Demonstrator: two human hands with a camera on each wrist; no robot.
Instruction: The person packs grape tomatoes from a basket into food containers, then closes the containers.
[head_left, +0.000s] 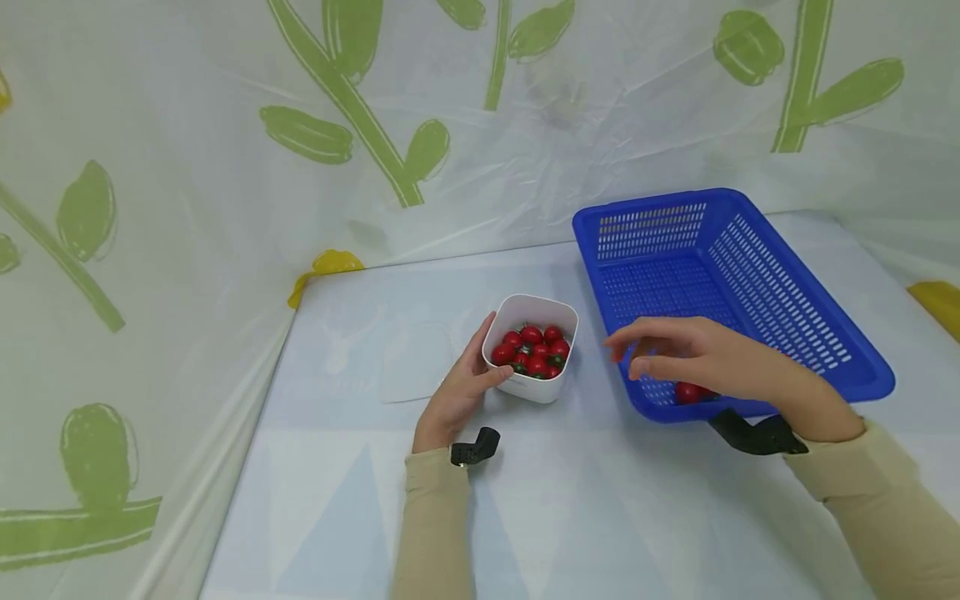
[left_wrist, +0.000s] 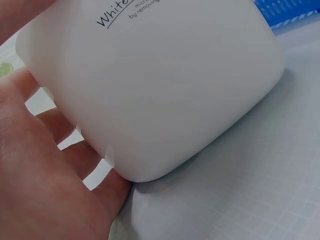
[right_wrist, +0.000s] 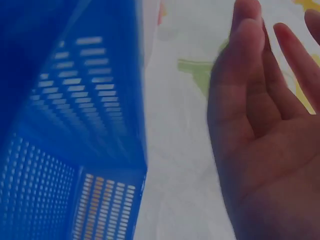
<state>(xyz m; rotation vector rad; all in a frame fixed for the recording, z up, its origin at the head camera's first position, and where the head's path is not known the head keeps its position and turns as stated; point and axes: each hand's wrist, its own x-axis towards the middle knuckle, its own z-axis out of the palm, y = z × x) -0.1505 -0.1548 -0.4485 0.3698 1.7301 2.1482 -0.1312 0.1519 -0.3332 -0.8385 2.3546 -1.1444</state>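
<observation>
Pale tabletop, white tub of red tomatoes

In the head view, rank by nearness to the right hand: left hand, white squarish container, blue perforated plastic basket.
1. Blue perforated plastic basket, beneath the right hand.
2. White squarish container, to its left.
3. Left hand, farther left, gripping the container.

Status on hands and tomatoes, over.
Left hand grips white box. Right hand empty, by blue basket. Tomatoes in both. Box opening unobstructed.
</observation>
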